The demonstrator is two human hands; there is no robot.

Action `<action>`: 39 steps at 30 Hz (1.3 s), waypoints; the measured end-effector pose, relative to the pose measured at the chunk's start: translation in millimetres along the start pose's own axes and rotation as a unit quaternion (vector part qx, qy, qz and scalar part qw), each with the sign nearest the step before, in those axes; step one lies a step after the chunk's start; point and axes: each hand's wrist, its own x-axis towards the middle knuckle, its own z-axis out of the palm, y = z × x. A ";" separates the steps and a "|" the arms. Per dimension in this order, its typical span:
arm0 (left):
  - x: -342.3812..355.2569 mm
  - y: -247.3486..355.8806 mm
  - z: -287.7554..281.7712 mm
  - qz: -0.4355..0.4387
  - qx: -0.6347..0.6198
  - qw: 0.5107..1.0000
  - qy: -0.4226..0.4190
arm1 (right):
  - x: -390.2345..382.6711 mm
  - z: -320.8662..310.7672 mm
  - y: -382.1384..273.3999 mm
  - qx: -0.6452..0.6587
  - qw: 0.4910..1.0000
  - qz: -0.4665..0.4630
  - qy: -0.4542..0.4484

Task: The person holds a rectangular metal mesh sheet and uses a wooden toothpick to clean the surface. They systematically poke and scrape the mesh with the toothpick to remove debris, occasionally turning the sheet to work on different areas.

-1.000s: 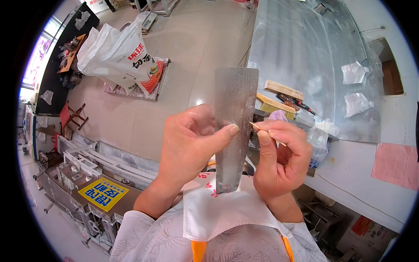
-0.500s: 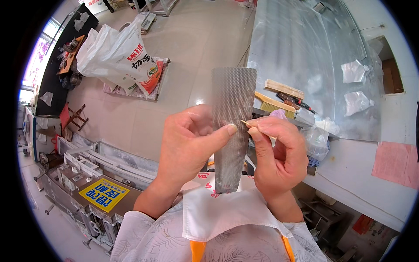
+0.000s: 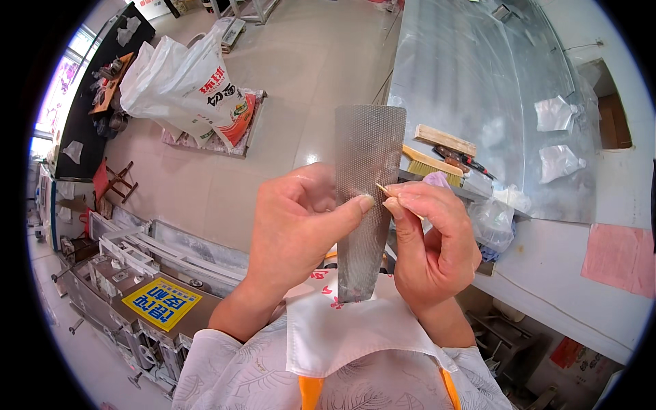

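A long perforated metal strip [image 3: 370,145], grey and full of tiny holes, stands lengthwise in front of my chest. My left hand [image 3: 295,225] is closed on its left edge, thumb across the front face and the other fingers behind, partly hidden. Between the thumb and forefinger of my right hand [image 3: 432,240] is a thin wooden toothpick [image 3: 383,188]. Its tip meets the strip's face near the right edge, slightly above my left thumb. The strip's lower end overlaps my white apron [image 3: 362,336].
To the right, a plastic-covered table [image 3: 471,75] bears a brush [image 3: 430,162], a wooden block [image 3: 445,139] and clear bags. White sacks [image 3: 184,92] stand on a low platform at the far left. A metal machine [image 3: 164,301] with a yellow label is at the near left.
The toothpick's tip has shifted slightly left and up with my right hand. The strip has moved slightly to the right, still in my left hand.
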 end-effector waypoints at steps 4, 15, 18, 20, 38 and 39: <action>0.9 -0.5 -0.5 0.001 0.007 1.000 -0.001 | 1.0 0.7 -0.2 -0.009 1.000 -0.004 0.002; 1.6 7.2 6.5 -0.001 -0.043 0.999 -0.007 | 1.9 -1.8 3.0 -0.017 1.000 -0.010 -0.008; 2.4 4.7 6.7 0.014 -0.026 1.000 -0.002 | 7.2 -9.3 -1.7 -0.050 0.996 -0.024 -0.063; 3.2 -1.4 6.0 0.032 0.000 0.999 0.007 | 7.3 -8.5 -2.3 -0.042 0.997 -0.030 -0.063; 5.9 -2.3 9.6 0.040 0.000 0.999 0.022 | 4.5 -6.1 0.8 -0.032 0.998 -0.027 -0.040; 5.6 -1.0 10.5 0.040 -0.004 0.999 0.023 | 4.3 -6.1 1.1 -0.031 0.998 -0.027 -0.041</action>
